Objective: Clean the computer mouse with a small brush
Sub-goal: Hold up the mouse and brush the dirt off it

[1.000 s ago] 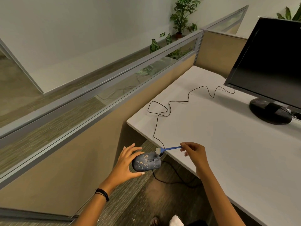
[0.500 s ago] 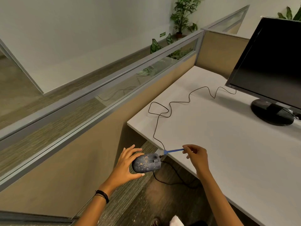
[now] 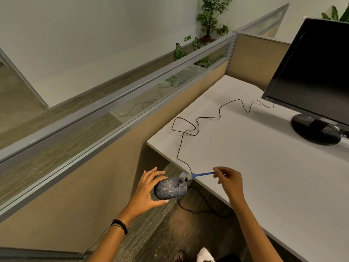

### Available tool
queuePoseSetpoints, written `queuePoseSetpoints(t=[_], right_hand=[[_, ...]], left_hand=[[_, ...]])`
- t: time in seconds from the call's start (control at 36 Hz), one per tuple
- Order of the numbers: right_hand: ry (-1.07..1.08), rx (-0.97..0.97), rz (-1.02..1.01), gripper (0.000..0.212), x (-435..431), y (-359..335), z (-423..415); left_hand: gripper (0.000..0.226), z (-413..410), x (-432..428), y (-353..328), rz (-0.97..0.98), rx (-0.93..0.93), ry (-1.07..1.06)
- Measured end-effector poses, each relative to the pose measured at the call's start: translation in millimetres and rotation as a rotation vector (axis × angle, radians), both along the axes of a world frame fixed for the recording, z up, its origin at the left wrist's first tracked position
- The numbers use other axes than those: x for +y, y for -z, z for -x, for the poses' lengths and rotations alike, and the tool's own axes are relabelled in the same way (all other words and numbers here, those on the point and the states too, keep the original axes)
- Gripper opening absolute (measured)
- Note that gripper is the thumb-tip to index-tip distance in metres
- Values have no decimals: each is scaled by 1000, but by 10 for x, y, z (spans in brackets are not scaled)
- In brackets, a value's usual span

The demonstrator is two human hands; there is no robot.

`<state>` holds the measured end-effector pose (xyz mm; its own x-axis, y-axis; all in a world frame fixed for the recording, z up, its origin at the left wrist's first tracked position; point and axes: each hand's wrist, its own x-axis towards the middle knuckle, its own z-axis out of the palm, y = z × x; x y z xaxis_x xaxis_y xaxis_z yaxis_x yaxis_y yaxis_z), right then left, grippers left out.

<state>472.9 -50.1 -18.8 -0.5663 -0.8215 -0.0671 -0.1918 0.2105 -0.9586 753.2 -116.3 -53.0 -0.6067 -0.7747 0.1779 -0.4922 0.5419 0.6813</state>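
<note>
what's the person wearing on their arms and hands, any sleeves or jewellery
No sleeves show in this view. The left hand has a few thin black cord bands stacked round its wrist. The right hand has a bare wrist. No gloves, rings or watch show on either one.

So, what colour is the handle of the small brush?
The brush handle is blue; head view.

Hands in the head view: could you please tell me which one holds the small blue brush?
The right hand pinches the blue brush by its handle end; the left hand instead grips the speckled computer mouse.
</note>
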Motion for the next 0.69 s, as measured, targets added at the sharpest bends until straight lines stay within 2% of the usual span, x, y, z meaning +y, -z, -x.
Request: queuePoseSetpoints(t=[0.08, 0.28, 0.5, 0.69], right_hand=[[-1, -51, 57, 10, 18, -23, 7], [-247, -70, 54, 13, 55, -47, -66], [-115, -38, 37, 12, 80, 16, 37], [-282, -79, 59, 13, 94, -71, -1]], left_hand=[[69, 1, -3, -9, -1, 7, -1], [69, 6, -36, -28, -6, 11, -4], [69, -2, -60, -18, -31, 14, -9], [70, 15, -59, -44, -45, 7, -6]])
